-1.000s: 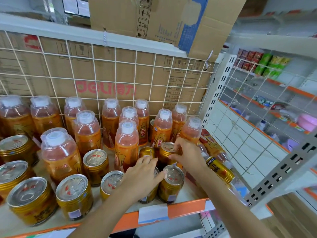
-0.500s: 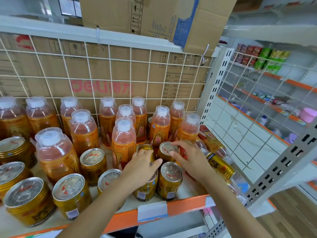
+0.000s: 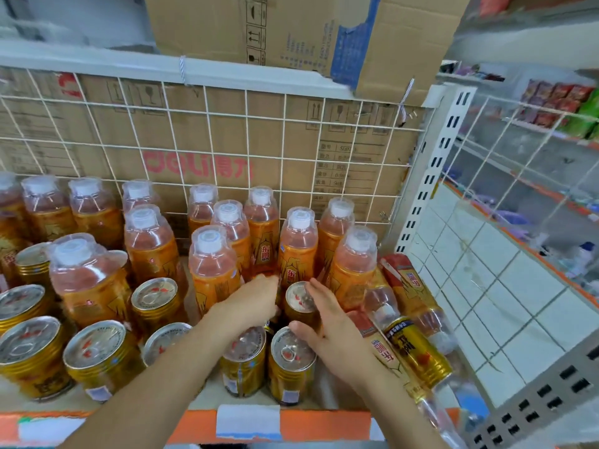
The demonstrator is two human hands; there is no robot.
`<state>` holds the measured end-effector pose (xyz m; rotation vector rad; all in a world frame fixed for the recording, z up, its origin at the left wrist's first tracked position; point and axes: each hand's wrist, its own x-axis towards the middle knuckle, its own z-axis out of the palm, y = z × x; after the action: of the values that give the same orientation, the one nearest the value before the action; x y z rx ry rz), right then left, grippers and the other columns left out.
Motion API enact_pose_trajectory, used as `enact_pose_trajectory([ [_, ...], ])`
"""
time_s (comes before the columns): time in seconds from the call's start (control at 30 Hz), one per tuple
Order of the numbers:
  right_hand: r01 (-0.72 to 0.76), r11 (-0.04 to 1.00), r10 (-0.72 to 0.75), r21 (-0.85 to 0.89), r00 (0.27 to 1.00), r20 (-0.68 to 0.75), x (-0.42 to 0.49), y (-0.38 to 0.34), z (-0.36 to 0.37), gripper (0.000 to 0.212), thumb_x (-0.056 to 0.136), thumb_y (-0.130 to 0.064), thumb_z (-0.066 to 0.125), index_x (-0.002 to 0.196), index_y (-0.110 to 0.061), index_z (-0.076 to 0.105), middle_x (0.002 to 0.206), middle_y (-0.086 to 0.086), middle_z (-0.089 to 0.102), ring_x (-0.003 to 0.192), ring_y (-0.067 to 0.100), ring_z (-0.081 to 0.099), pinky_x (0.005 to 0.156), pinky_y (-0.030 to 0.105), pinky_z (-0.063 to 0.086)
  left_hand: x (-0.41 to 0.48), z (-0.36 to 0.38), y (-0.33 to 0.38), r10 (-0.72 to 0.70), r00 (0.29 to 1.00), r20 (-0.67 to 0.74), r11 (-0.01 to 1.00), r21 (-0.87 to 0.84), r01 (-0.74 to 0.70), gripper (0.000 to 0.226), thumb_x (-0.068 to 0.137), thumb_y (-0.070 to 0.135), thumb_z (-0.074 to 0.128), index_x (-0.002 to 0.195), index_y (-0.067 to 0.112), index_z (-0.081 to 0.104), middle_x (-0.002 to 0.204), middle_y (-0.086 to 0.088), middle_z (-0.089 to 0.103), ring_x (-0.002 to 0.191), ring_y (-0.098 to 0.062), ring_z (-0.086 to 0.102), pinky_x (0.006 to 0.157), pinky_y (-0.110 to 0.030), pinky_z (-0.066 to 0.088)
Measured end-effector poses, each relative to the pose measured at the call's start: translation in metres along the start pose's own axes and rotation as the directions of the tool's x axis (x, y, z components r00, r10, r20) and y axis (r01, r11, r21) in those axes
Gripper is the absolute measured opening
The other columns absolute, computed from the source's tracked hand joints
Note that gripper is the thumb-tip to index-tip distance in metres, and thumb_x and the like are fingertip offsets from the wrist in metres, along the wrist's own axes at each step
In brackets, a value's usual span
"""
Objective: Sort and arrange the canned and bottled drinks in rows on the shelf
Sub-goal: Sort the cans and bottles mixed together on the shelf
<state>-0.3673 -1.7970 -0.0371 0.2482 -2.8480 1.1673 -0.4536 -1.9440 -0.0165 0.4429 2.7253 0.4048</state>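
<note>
on the shelf (image 3: 319, 422), orange bottles (image 3: 296, 251) with clear overcaps stand in loose rows along the back edge, against a white wire grid (image 3: 227, 124) with cardboard boxes (image 3: 194, 163) behind it. gold cans (image 3: 30, 358) stand upright toward the front left corner, some mixed in among the bottles. a pair of cans (image 3: 291, 364) stands side by side at the front edge near the middle, just behind a white price label (image 3: 248, 421). the right hand (image 3: 330, 328) curls round a single can (image 3: 298, 299) standing just behind that pair, with fingers along its right side and thumb at its near side. the left hand (image 3: 251, 301) lies palm down just left of it, close to the foot of the bottles. its fingers bend over something hidden, so i cannot tell whether it holds anything. at the shelf's right end toppled bottles (image 3: 405, 286) lie on their sides, one of them a dark-labelled bottle (image 3: 416, 351) pointing toward the front right corner.
</note>
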Motion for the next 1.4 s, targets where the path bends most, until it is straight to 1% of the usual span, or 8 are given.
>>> enact_pose_trajectory([
  [0.27, 0.037, 0.999, -0.038, -0.012, 0.998, -0.053, 0.001, 0.002, 0.006, 0.065, 0.092, -0.04, 0.052, 0.147, -0.02, 0.022, 0.156, -0.01, 0.009, 0.14, 0.012, 0.022, 0.109, 0.025, 0.027, -0.007, -0.014, 0.005, -0.005, 0.999, -0.044, 0.994, 0.109, 0.009, 0.069, 0.075, 0.03, 0.076, 0.133, 0.011, 0.043, 0.122, -0.006, 0.043, 0.109, -0.022, 0.05, 0.092, -0.034, 0.045],
  [0.7, 0.033, 0.999, -0.035, -0.02, 0.997, -0.075, 0.001, 0.003, 0.008, 0.059, 0.093, -0.038, 0.05, 0.145, -0.021, 0.027, 0.155, -0.01, 0.013, 0.139, 0.013, 0.023, 0.109, 0.031, 0.031, -0.035, -0.017, 0.016, 0.104, 0.953, -0.283, 0.964, 0.263, -0.027, 0.052, 0.073, 0.027, 0.078, 0.11, 0.013, 0.044, 0.116, -0.003, 0.042, 0.102, -0.02, 0.052, 0.069, -0.025, 0.036],
  [0.87, 0.026, 0.998, -0.031, -0.051, 0.994, -0.106, 0.002, 0.002, 0.011, 0.056, 0.094, -0.037, 0.05, 0.144, -0.02, 0.031, 0.155, -0.009, 0.016, 0.138, 0.015, 0.026, 0.106, 0.031, 0.033, -0.058, -0.009, 0.01, 0.163, 0.908, -0.385, 0.976, 0.197, -0.091, 0.029, 0.087, 0.03, 0.063, 0.089, 0.021, 0.036, 0.095, 0.007, 0.041, 0.098, -0.016, 0.051, 0.076, -0.029, 0.045],
  [0.97, 0.011, 0.998, -0.02, -0.066, 0.992, -0.123, 0.002, 0.001, 0.012, 0.055, 0.094, -0.037, 0.049, 0.144, -0.02, 0.032, 0.155, -0.01, 0.018, 0.137, 0.014, 0.029, 0.103, 0.03, 0.035, -0.073, 0.006, -0.003, 0.202, 0.881, -0.428, 0.979, 0.09, -0.181, 0.01, 0.096, 0.031, 0.043, 0.1, 0.022, 0.047, 0.103, 0.009, 0.049, 0.101, -0.013, 0.051, 0.08, -0.026, 0.043],
  [1.07, -0.007, 0.996, -0.009, -0.091, 0.985, -0.174, 0.003, 0.0, 0.015, 0.051, 0.094, -0.037, 0.048, 0.141, -0.021, 0.035, 0.153, -0.01, 0.023, 0.134, 0.013, 0.034, 0.098, 0.029, 0.039, -0.08, 0.025, -0.014, 0.235, 0.895, -0.379, 0.971, 0.063, -0.229, 0.055, 0.092, 0.051, 0.024, 0.14, 0.025, 0.03, 0.145, 0.011, 0.032, 0.135, -0.006, 0.028, 0.105, -0.018, 0.024],
  [1.17, -0.012, 0.995, -0.008, -0.096, 0.978, -0.206, 0.004, -0.003, 0.018, 0.046, 0.096, -0.032, 0.048, 0.139, -0.019, 0.039, 0.151, -0.009, 0.027, 0.133, 0.013, 0.036, 0.096, 0.028, 0.04, -0.077, 0.028, -0.015, 0.252, 0.915, -0.314, 0.966, 0.133, -0.221, 0.093, 0.071, 0.071, -0.006, 0.15, 0.024, 0.011, 0.157, 0.01, 0.008, 0.143, -0.003, 0.002, 0.109, -0.016, 0.0],
  [1.27, -0.008, 0.997, -0.008, -0.081, 0.982, -0.19, 0.005, -0.006, 0.017, 0.045, 0.097, -0.029, 0.047, 0.14, -0.017, 0.039, 0.152, -0.007, 0.027, 0.134, 0.013, 0.035, 0.099, 0.028, 0.038, -0.071, 0.024, -0.017, 0.262, 0.927, -0.269, 0.96, 0.171, -0.222, 0.109, 0.062, 0.081, -0.017, 0.15, 0.022, 0.006, 0.158, 0.007, 0.002, 0.144, -0.006, -0.002, 0.106, -0.016, -0.006],
  [1.4, 0.015, 0.997, -0.027, -0.081, 0.987, -0.155, 0.001, -0.01, 0.008, 0.043, 0.096, -0.026, 0.049, 0.137, -0.015, 0.043, 0.147, -0.003, 0.035, 0.131, 0.015, 0.038, 0.1, 0.027, 0.037, -0.066, 0.025, -0.021, 0.27, 0.924, -0.272, 0.959, 0.162, -0.232, 0.096, 0.067, 0.066, -0.009, 0.15, 0.021, 0.009, 0.158, 0.005, 0.006, 0.144, -0.008, 0.0, 0.111, -0.022, -0.004],
])
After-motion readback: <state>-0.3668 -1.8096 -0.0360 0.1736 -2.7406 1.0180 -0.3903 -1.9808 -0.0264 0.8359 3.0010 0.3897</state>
